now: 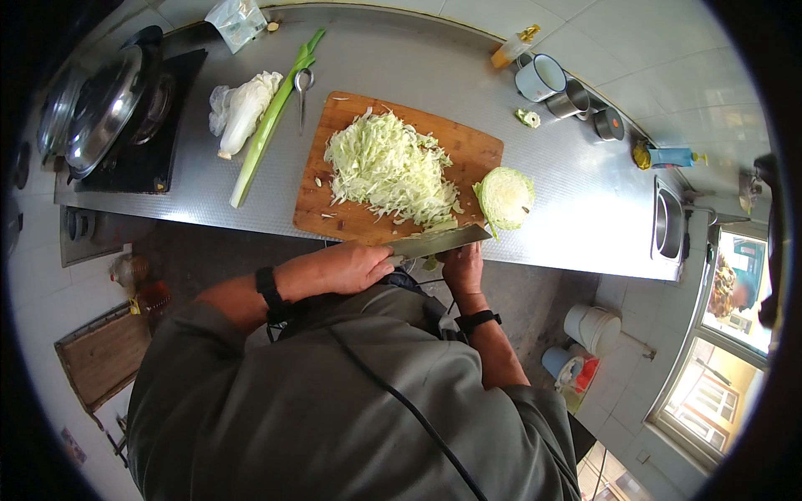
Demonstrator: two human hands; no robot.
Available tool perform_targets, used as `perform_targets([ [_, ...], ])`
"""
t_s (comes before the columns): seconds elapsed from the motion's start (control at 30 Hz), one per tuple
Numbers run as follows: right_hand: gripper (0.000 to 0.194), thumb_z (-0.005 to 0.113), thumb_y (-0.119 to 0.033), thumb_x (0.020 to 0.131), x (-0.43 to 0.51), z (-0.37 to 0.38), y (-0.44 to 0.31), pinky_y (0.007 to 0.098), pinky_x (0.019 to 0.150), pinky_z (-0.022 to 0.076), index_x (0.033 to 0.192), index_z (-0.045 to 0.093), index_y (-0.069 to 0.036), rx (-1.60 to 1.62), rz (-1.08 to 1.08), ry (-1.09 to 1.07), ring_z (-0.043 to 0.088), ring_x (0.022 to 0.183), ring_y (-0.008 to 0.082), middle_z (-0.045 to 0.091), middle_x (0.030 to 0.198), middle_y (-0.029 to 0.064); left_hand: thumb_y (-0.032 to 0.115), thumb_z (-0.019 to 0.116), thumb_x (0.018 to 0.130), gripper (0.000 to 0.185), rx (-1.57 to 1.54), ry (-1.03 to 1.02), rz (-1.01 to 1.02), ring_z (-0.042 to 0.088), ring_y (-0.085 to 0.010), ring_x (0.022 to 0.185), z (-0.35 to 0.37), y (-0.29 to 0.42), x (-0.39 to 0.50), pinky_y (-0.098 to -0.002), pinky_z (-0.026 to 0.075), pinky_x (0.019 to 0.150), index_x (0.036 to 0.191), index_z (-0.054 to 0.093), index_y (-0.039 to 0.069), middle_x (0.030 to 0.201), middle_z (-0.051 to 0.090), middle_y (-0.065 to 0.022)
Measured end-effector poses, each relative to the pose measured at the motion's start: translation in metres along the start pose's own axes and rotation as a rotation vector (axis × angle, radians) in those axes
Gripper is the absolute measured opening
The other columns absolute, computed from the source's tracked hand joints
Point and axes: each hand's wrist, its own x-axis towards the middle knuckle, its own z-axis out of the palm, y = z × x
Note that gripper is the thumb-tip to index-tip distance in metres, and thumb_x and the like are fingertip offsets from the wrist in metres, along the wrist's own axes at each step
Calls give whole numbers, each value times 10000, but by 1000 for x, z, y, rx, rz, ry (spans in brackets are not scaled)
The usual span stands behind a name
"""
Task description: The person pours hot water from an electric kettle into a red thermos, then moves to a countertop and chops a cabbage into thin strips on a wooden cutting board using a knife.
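My left hand [354,266] grips the handle of a cleaver-like kitchen knife [442,242], its blade reaching right along the near edge of a wooden cutting board [401,233]. Close to the blade's far end is my right hand [463,266]; its fingers are partly hidden, and whether they hold anything is unclear. A green leaf piece [430,263] shows below the blade, between the hands. Shredded cabbage [391,166] is heaped over the board's middle. At the board's right edge rests a cut cabbage [506,198], pale cut face up.
Left of the board lie a metal spoon [302,94], a leek-like green stalk [269,125] and a napa cabbage [241,116]. A lidded pan [103,113] stands on the cooktop far left. An enamel mug [540,78] and a sink [668,222] are to the right.
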Motion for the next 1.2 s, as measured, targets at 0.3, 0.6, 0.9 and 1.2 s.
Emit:
perform_targets([
  [0.3,282,625,-97,810,-6,5,6,487,805,441,1019,472,14,-31,23,17,517,938,437,540,994,225,279,482,976,330,-11,-20,-12,630,-417,811,0,-9,-1,-467,493,703,1142,566,6,846,632,-252],
  [0.6,290,636,-91,796,-5,5,1,469,843,438,1037,500,-3,22,39,25,524,965,413,561,1019,208,287,477,979,299,-26,-43,-87,611,-427,768,-3,-10,-8,-472,474,675,972,576,5,824,615,-258],
  [0.9,344,632,-78,789,-4,5,0,452,883,445,1106,515,-14,35,92,7,537,1027,391,578,1070,197,310,470,981,349,-27,-61,-86,591,-435,736,-11,-14,-6,-480,452,652,868,563,-7,780,601,-253],
  [1.2,390,641,-107,802,-2,6,0,443,822,466,1151,490,-18,-13,-6,52,551,963,374,569,1034,181,316,461,988,367,1,-17,-76,589,-434,751,4,-15,29,-474,457,662,852,562,-9,795,603,-254],
])
